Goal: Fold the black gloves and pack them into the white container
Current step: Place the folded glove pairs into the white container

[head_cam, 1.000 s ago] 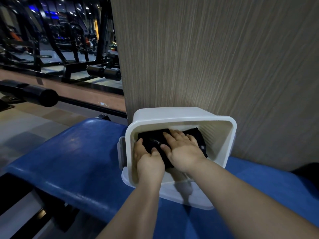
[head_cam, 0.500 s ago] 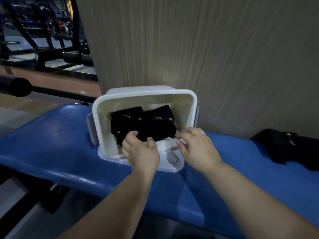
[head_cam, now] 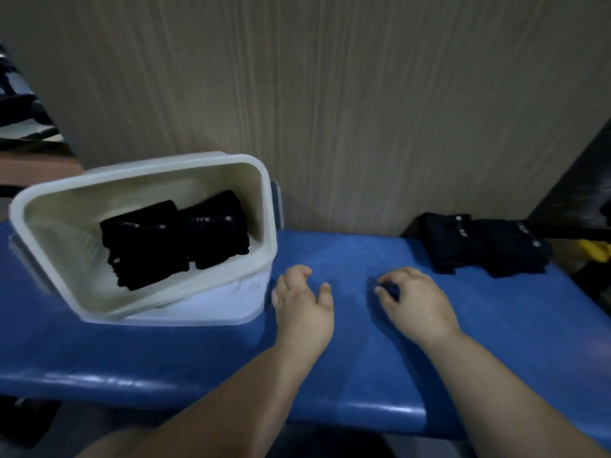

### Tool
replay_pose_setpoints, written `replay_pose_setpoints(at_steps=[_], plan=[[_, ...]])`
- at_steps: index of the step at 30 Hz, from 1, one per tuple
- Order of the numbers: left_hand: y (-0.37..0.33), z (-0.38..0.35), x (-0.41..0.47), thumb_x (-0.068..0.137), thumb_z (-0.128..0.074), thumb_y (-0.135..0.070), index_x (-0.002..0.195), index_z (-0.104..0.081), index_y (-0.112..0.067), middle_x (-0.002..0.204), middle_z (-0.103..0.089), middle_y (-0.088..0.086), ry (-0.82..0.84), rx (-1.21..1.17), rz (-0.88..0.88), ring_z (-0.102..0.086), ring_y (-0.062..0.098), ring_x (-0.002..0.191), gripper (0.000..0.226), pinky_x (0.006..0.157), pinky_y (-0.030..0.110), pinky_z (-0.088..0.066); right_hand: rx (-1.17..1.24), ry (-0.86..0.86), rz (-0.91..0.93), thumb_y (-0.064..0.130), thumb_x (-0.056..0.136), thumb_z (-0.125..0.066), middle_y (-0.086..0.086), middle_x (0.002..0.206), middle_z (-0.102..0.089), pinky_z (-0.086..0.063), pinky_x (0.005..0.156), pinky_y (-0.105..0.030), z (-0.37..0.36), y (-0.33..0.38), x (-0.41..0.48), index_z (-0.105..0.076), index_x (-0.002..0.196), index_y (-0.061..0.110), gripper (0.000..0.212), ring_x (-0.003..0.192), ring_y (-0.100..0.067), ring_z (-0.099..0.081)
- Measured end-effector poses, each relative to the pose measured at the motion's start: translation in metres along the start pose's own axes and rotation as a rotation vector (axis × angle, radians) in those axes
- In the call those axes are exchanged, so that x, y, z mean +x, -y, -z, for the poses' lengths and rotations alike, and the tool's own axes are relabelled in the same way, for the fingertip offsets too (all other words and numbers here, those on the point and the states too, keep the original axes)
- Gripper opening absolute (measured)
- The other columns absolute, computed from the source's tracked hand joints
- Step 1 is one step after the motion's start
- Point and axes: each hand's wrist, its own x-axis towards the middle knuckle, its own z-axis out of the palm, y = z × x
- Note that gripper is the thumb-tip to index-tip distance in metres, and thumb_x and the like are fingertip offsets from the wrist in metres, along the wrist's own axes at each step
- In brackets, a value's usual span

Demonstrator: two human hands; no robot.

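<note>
Left hand (head_cam: 302, 304): loosely curled, empty, just beside white container (head_cam: 99, 200).
Right hand (head_cam: 413, 300): loosely curled, empty, above blue bench (head_cam: 496, 325).
Folded gloves (head_cam: 172, 242): inside white container.

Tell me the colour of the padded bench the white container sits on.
Blue. The bench under the white container shows it best in the head view.

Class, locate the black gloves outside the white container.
Head view: the loose gloves lie at the right end of the blue bench, by the wall, beyond the right hand, apart from the white container.
</note>
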Motion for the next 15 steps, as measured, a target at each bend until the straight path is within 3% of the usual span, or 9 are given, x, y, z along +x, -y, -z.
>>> replay_pose_setpoints(at_steps=[2, 7, 15], plan=[[-0.009, -0.021, 0.001, 0.095, -0.054, -0.024, 0.128, -0.046, -0.013, 0.128, -0.046, 0.001, 0.049, 0.000, 0.002, -0.037, 0.019, 0.123, 0.035, 0.081, 0.012, -0.019, 0.020, -0.042, -0.048, 0.034, 0.090, -0.060, 0.004, 0.111, -0.060, -0.043, 0.080, -0.027, 0.009, -0.016, 0.006, -0.068, 0.108, 0.022, 0.023, 0.107, -0.019, -0.055], [-0.038, -0.073, 0.012, 0.095, -0.054, -0.027, 0.124, -0.053, -0.011, 0.124, -0.055, 0.003, 0.166, 0.006, -0.037, -0.044, 0.021, 0.121, 0.033, 0.103, 0.027, -0.031, 0.086, -0.110, -0.164, 0.034, 0.091, -0.057, 0.006, 0.110, -0.058, -0.048, 0.075, -0.029, 0.030, -0.052, 0.015, -0.067, 0.107, 0.026, 0.021, 0.095, -0.015, -0.059], [-0.094, -0.154, 0.031, 0.097, -0.048, -0.037, 0.121, -0.055, -0.013, 0.120, -0.061, 0.005, 0.321, -0.091, 0.028, -0.055, 0.024, 0.114, 0.034, 0.098, 0.037, -0.044, 0.195, -0.171, -0.222, 0.029, 0.089, -0.061, 0.006, 0.113, -0.058, -0.049, 0.083, -0.032, 0.048, -0.088, 0.017, -0.064, 0.113, 0.025, 0.024, 0.096, -0.012, -0.058]])
